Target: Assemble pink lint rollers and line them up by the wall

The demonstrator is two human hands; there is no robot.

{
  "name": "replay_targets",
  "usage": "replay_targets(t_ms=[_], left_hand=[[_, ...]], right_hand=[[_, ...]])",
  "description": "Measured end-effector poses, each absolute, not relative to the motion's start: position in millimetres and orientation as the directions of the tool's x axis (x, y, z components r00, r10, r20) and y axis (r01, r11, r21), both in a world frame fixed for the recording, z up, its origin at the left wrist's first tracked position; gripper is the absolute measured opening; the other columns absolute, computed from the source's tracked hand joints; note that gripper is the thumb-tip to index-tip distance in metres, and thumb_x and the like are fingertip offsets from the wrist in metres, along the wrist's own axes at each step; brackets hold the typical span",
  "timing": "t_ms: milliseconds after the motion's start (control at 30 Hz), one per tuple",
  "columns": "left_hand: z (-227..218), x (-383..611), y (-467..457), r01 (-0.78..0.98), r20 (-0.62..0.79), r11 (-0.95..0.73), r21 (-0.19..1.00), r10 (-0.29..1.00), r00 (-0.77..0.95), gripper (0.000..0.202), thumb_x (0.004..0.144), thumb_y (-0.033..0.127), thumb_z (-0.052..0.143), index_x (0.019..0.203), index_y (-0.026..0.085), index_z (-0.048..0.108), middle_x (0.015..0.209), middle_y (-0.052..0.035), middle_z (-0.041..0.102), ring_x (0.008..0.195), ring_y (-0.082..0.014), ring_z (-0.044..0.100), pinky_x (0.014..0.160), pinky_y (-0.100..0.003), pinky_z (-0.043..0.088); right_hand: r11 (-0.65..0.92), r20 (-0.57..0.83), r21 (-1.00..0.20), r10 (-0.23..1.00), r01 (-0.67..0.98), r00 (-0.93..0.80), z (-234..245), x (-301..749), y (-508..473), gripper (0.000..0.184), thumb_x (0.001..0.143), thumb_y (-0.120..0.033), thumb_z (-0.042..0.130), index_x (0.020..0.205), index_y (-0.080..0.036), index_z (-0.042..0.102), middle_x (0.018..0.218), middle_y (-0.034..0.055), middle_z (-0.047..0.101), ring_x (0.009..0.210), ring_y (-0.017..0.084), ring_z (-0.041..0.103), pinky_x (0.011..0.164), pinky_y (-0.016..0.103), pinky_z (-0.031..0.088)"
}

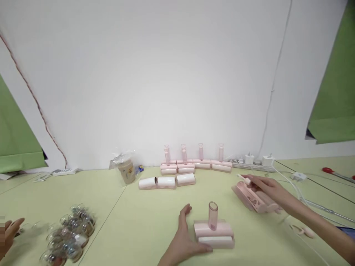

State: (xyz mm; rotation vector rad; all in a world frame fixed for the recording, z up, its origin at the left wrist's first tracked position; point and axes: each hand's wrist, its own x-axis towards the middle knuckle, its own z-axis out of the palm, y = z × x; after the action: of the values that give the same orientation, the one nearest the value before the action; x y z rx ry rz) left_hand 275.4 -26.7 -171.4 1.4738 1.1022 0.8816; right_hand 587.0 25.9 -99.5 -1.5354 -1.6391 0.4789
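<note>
A pink lint roller (213,227) with a clear, open-topped handle tube stands upright on the table, its white roll facing me. My left hand (181,240) curves around its left side, fingers apart, the thumb by its lower front edge. I cannot tell whether the thumb touches it. My right hand (263,184) pinches a small pale pink piece (246,180) with a thin white tip. Below it lies a pink plastic case (251,199) with shaped recesses inside, partly hidden by the hand.
Several pink lint rollers (202,162) stand along the wall, with white rolls (166,182) before them. A bagged cup (127,171), a cluster of clear domed containers (70,236), a power strip (249,166) and cables lie around. Another person's hand (9,234) is at the left edge.
</note>
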Motion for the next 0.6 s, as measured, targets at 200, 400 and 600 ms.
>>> replay_targets(t_ms=[200, 400, 600], left_hand=[[-119, 310, -14, 0.022, 0.231, -0.266, 0.964, 0.874, 0.428, 0.054, 0.064, 0.025, 0.066, 0.112, 0.021, 0.043, 0.114, -0.0088, 0.051, 0.112, -0.0223, 0.042, 0.095, -0.035, 0.028], [-144, 345, 8, -0.202, 0.149, -0.051, 0.978, 0.846, 0.512, 0.036, 0.064, 0.014, 0.054, 0.097, 0.018, 0.039, 0.054, 0.0081, 0.044, 0.046, -0.0088, 0.046, 0.049, -0.021, 0.038], [-159, 355, 13, -0.233, 0.222, -0.131, 0.964, 0.877, 0.427, 0.027, 0.055, 0.008, 0.052, 0.079, 0.016, 0.042, 0.060, 0.0077, 0.034, 0.049, -0.0030, 0.031, 0.044, -0.016, 0.021]], right_hand=[[0.205, 0.180, -0.974, 0.956, 0.092, -0.232, -86, 508, 2, 0.028, 0.076, -0.045, 0.055, 0.087, -0.021, 0.064, 0.087, 0.0047, 0.068, 0.086, 0.023, 0.061, 0.078, 0.035, 0.049], [0.343, 0.316, -0.935, 0.918, 0.084, -0.240, -97, 475, -8, 0.018, 0.074, -0.038, 0.061, 0.088, -0.027, 0.060, 0.080, -0.0003, 0.062, 0.080, 0.020, 0.059, 0.069, 0.028, 0.049], [0.457, 0.392, -0.869, 0.869, 0.187, -0.302, -113, 478, -10, 0.012, 0.078, -0.036, 0.056, 0.082, -0.024, 0.060, 0.081, 0.0013, 0.061, 0.079, 0.018, 0.059, 0.071, 0.025, 0.049]])
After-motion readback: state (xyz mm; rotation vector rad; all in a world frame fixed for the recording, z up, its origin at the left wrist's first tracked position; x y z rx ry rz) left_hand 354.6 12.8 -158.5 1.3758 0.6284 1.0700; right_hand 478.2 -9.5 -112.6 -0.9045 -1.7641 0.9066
